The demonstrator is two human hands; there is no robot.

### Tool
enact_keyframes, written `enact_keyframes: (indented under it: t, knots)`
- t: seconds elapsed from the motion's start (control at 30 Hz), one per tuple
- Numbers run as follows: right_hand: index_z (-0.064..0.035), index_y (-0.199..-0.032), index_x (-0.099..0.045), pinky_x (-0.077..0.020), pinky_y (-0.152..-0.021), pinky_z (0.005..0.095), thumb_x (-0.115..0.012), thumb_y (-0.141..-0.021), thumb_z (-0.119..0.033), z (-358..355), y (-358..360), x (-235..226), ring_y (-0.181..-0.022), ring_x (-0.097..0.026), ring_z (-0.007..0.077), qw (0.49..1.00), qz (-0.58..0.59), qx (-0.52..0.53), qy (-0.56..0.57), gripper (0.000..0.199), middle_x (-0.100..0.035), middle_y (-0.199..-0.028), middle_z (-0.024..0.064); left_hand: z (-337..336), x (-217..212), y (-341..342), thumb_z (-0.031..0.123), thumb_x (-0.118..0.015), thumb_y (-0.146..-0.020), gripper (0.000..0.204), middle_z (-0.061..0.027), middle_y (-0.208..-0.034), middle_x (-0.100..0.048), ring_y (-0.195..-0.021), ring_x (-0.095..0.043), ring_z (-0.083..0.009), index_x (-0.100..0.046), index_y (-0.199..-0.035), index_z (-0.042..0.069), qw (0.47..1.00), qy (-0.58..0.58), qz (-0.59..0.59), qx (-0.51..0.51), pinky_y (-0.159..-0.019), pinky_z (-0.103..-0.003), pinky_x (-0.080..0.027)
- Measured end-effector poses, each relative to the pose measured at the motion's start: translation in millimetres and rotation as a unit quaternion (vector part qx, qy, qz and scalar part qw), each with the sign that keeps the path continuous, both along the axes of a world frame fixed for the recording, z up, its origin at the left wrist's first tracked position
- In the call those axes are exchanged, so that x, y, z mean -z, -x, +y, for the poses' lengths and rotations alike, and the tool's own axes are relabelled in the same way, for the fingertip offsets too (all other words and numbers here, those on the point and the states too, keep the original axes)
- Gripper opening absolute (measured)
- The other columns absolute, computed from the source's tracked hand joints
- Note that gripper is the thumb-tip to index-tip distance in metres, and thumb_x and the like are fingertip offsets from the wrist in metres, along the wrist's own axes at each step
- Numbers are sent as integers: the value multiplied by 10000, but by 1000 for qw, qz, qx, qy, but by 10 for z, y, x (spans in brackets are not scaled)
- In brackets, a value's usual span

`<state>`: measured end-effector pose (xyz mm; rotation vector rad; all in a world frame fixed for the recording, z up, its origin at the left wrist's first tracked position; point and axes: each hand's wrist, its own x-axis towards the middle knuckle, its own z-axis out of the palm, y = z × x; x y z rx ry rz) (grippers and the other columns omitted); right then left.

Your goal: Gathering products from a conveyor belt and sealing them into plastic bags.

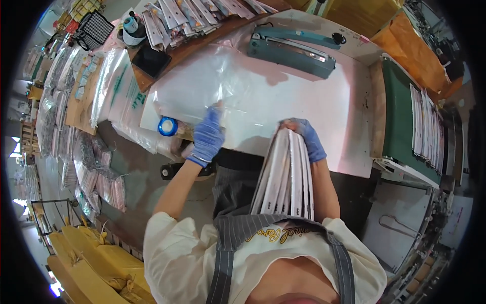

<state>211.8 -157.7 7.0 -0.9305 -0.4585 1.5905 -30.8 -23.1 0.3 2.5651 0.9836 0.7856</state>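
My right hand point(308, 138), in a blue glove with bare fingertips showing, grips the far end of a bundle of flat printed packs point(286, 175). The packs stand on edge, fan apart toward me and lean against my apron. My left hand point(207, 138), gloved alike, reaches over the left part of the white worktop point(304, 101). Its fingers are drawn together at the clear plastic bags point(197, 83) spread there, and they seem to pinch the film. Glare blurs the film's edges around the fingertips.
A grey-green bar heat sealer point(291, 50) stands at the back. A blue tape roll point(167, 126) lies by the left edge. A wooden shelf point(202, 35) carries several packs and a black phone point(151, 62). More packs point(426, 126) fill a green-lined tray point(397, 109) at right.
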Motion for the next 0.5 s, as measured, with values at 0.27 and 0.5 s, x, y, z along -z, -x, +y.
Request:
enact_keyframes:
  t: [0.27,0.5]
  knots:
    - [28,-938,-613,-448,-727,255,-547,-819,-190,440,884,109,-746,-559,131,984,-96,-81,-125,257,-610,-848,76,-800,294,294,-13,-488,-752,613,-160,-1304,-423,-511,-536,-274,-329,-1337,77,991,-99,32,81,-463,-344,-455]
    - [13,-1200,-486,-398,-891,291,-479,-879,-346,-1144,576,247,-1024,-511,177,905,-422,51,9,481,-530,-1146,135,-1387,73,-99,-7,-506,-762,538,-158,-1351,-362,-745,-630,-293,-493,-1241,238,977,17,-7,212,-583,-314,-517]
